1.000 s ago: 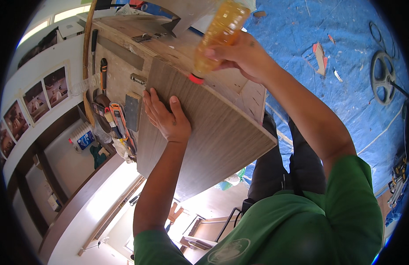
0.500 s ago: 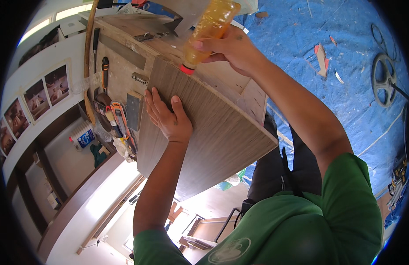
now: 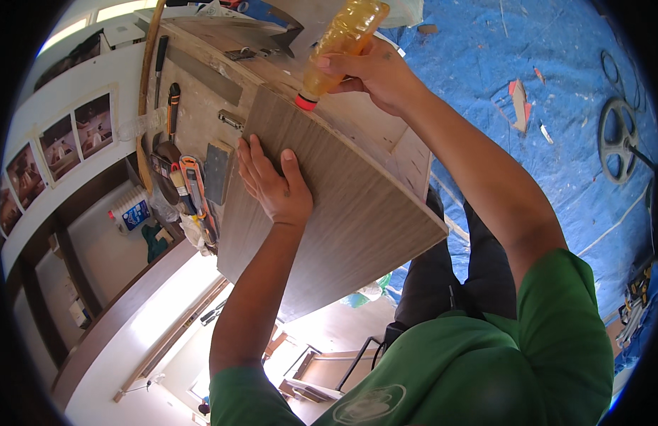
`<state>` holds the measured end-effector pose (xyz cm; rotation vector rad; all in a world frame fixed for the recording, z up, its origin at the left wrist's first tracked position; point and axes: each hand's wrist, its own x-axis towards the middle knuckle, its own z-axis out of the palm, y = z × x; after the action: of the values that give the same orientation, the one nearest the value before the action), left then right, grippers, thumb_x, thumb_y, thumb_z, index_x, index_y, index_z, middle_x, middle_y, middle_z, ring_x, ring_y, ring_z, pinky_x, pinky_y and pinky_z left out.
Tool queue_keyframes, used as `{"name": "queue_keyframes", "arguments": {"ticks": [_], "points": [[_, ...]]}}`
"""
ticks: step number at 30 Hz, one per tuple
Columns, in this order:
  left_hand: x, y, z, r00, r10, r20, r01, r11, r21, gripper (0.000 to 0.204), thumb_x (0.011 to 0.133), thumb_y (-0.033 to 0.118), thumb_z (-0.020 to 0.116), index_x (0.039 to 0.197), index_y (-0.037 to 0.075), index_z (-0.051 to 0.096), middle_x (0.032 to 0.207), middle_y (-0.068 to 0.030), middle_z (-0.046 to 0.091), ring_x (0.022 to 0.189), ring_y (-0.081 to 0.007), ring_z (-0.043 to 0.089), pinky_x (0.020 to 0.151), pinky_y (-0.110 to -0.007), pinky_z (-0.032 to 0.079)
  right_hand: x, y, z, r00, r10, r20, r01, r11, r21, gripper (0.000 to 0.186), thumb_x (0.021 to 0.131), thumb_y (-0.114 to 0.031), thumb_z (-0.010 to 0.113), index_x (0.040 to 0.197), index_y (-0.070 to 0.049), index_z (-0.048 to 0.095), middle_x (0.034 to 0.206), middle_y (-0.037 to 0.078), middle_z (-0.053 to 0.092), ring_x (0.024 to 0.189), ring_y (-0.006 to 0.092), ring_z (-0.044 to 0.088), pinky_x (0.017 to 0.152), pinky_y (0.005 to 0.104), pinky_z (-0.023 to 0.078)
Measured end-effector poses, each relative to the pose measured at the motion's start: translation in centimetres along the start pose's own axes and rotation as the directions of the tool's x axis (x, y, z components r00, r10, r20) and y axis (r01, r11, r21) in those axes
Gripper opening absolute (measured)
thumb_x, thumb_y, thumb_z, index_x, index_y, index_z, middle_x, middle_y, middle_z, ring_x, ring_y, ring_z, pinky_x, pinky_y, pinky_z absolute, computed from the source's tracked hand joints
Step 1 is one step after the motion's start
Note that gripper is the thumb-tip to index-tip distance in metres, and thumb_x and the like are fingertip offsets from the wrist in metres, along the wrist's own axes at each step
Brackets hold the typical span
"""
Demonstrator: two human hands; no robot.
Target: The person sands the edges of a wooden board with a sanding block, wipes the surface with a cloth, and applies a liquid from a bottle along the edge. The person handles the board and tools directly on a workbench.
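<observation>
A grey-brown wood-grain panel forms the top face of a boxy wooden piece in front of me. My left hand lies flat on it with the fingers stretched out and the thumb apart. Tilted cap-down, a clear plastic bottle of amber liquid is gripped in my right hand. Its red cap is at the panel's far edge; whether it touches there I cannot tell. Beyond that edge, the pale inner boards of the piece show.
On the worn bench surface at left lie a metal hinge, an orange utility knife, a paintbrush and a screwdriver. Blue sheeting covers the floor at right, with scraps on it and a grey wheel.
The whole view has shifted slightly. My right hand still holds the bottle at the panel's edge, with the cap slightly farther right in view. My left hand stays flat on the panel.
</observation>
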<state>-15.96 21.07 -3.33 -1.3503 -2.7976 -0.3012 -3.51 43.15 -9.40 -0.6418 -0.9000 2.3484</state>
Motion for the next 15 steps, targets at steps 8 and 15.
{"name": "queue_keyframes", "arguments": {"ticks": [8,15], "points": [[-0.4,-0.2,-0.2,1.0,-0.023,-0.003,0.023,1.0,0.004,0.069,0.105,0.042,0.051,0.157,0.001,0.034,0.166,-0.0238,0.028,0.155,-0.0418,0.022,0.124,-0.057,0.013,-4.1,-0.7,-2.0,0.994,0.104,0.015,-0.104,0.993,-0.049,0.053,0.085,-0.03,0.086,0.124,-0.001,0.065,0.115,0.012,0.072,0.104,0.0226,0.073,0.087,0.0363,0.063],[0.1,0.1,0.0,1.0,0.009,-0.002,-0.009,1.0,-0.008,0.067,0.105,0.041,0.05,0.157,0.001,0.035,0.166,-0.024,0.027,0.154,-0.0419,0.023,0.124,-0.057,0.014,-0.4,0.3,-0.5,1.0,0.004,0.003,-0.004,1.0,0.026,0.052,0.085,-0.028,0.086,0.124,-0.002,0.065,0.114,0.011,0.072,0.103,0.0216,0.073,0.086,0.0359,0.063]]}}
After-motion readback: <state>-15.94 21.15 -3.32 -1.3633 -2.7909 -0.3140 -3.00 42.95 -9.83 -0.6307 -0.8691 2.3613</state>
